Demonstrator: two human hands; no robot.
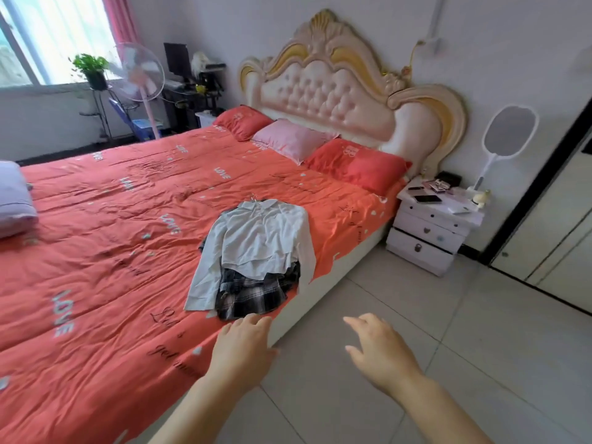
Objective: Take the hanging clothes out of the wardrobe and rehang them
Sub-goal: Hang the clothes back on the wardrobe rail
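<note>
both hands, left (245, 342) and right (378, 347), spread and empty | white shirt (259, 235) just ahead, soft, light | we advise lifting by hanger hook (253, 197)

Bright daylight from the window (48, 36) at upper left, glass overexposed, soft faint shadows, slight overall softness, wide-angle bending at the edges, wardrobe door (544, 219) frame slanted

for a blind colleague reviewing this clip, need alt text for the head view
An empty left hand and right hand reach toward a white shirt lying over a dark plaid garment near the edge of a bed with an orange-red cover. A white nightstand stands beside the ornate headboard.
</note>
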